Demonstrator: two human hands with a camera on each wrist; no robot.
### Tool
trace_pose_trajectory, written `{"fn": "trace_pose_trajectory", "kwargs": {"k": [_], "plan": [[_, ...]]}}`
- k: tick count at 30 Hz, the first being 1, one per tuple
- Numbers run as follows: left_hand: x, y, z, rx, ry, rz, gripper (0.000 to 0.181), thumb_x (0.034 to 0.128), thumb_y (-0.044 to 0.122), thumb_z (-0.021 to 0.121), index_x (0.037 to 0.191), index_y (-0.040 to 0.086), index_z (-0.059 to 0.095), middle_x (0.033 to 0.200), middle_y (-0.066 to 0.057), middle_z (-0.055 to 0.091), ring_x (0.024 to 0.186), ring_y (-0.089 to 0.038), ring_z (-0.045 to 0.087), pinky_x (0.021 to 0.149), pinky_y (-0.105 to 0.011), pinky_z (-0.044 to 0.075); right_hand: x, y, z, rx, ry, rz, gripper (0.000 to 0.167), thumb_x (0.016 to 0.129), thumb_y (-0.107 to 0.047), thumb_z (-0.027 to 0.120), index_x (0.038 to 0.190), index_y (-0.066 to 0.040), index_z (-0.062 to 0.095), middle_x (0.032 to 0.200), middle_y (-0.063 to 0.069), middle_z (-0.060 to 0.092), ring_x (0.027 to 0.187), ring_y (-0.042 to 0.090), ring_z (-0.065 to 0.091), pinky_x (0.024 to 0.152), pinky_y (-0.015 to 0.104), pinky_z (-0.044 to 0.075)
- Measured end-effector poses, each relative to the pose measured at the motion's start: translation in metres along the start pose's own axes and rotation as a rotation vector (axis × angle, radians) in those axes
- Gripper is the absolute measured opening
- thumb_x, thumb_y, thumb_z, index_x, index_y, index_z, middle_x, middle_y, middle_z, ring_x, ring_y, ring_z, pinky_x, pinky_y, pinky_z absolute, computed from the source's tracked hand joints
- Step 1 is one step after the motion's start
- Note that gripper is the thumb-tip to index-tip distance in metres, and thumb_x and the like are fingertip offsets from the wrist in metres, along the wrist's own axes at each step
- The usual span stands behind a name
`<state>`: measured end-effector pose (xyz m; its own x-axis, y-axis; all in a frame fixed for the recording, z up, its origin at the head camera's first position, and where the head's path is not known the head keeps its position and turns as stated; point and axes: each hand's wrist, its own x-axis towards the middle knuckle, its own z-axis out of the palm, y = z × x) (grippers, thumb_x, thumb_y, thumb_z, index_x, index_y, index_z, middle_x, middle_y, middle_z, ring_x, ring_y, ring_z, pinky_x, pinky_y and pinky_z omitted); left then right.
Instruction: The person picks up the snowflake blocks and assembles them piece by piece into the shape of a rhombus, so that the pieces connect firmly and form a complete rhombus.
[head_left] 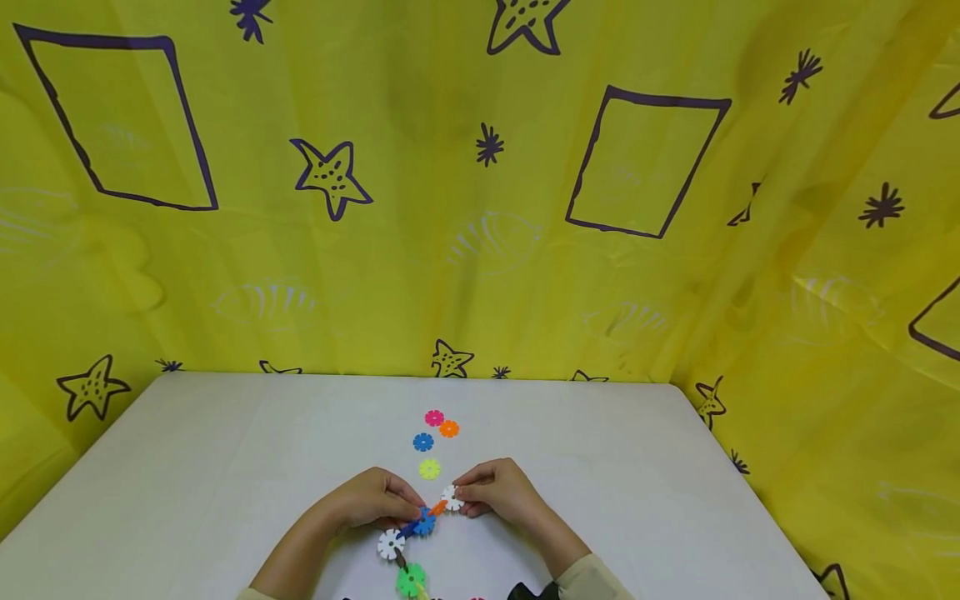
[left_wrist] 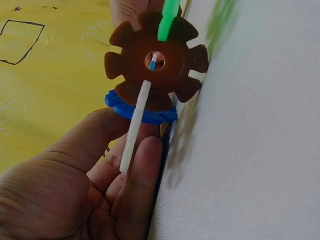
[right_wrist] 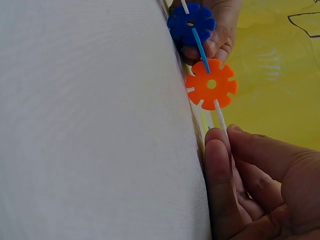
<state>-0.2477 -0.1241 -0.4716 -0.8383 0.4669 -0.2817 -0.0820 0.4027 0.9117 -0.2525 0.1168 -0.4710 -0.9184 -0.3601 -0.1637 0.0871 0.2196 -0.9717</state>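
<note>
A chain of notched discs runs between the two hands. The left hand (head_left: 378, 498) pinches a blue disc (head_left: 424, 522) of the chain. At the other end, the right hand (head_left: 501, 490) pinches a white disc (head_left: 452, 498), which is joined to an orange disc (right_wrist: 211, 84). In the right wrist view the orange disc connects through a lighter blue disc (right_wrist: 201, 50) to a dark blue one (right_wrist: 191, 24). A brown disc (left_wrist: 156, 61) fills the upper left wrist view, slotted with a white disc (left_wrist: 135, 127) and a green one (left_wrist: 169, 20).
Loose pink (head_left: 434, 417), orange (head_left: 449, 428), blue (head_left: 423, 442) and yellow (head_left: 430, 469) discs lie beyond the hands on the white table (head_left: 600, 467). The chain's near part leaves the head view at the bottom, beside a black object (head_left: 534, 592). Yellow patterned cloth surrounds the table.
</note>
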Motion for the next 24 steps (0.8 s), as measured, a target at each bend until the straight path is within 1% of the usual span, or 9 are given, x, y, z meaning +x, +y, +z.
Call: {"fn": "trace_pose_trajectory", "kwargs": {"k": [4,9,16,18,24], "plan": [[-0.0004,-0.0002,0.0009,-0.012,0.004,0.013,0.018,0.0848,0.015,0.075,0.094,0.0,0.075,0.072,0.003,0.068,0.063,-0.006,0.057,0.058,-0.018,0.049,-0.0005,0.0,0.0003,0.007,0.002,0.002,0.018,0.087,-0.004,0.073,0.099,0.009,0.072,0.08,0.013,0.074,0.06,0.009,0.065,0.06,0.025,0.059],[-0.0003,0.0002,0.0031,-0.023,0.028,0.027,0.017,0.0841,0.014,0.076,0.092,-0.001,0.075,0.073,0.001,0.07,0.061,-0.006,0.057,0.057,-0.018,0.049,-0.0002,0.0018,0.0013,0.015,0.004,-0.006,0.017,0.086,-0.002,0.073,0.098,0.009,0.072,0.081,0.013,0.074,0.059,0.008,0.065,0.06,0.025,0.059],[-0.0005,0.0024,0.0055,0.001,0.072,-0.004,0.016,0.0826,0.015,0.078,0.09,0.001,0.076,0.072,0.001,0.07,0.06,-0.006,0.057,0.057,-0.019,0.05,0.0007,0.0036,0.0028,0.016,0.022,-0.013,0.015,0.085,0.0,0.073,0.096,0.01,0.072,0.081,0.014,0.074,0.058,0.007,0.064,0.059,0.023,0.059],[-0.0001,0.0026,0.0058,0.012,0.081,-0.005,0.016,0.0824,0.015,0.078,0.09,0.001,0.076,0.071,0.001,0.07,0.059,-0.006,0.057,0.057,-0.019,0.05,0.0012,0.0043,0.0033,0.018,0.027,-0.011,0.014,0.085,0.001,0.073,0.096,0.01,0.072,0.081,0.014,0.074,0.058,0.007,0.064,0.059,0.023,0.058],[0.0,0.0022,0.0062,0.007,0.097,-0.021,0.017,0.0816,0.015,0.079,0.089,0.001,0.076,0.072,0.0,0.071,0.058,-0.006,0.057,0.057,-0.019,0.051,0.0018,0.0052,0.0067,0.028,0.037,-0.007,0.015,0.085,0.003,0.072,0.098,0.012,0.071,0.082,0.016,0.074,0.058,0.006,0.063,0.058,0.022,0.058]]}}
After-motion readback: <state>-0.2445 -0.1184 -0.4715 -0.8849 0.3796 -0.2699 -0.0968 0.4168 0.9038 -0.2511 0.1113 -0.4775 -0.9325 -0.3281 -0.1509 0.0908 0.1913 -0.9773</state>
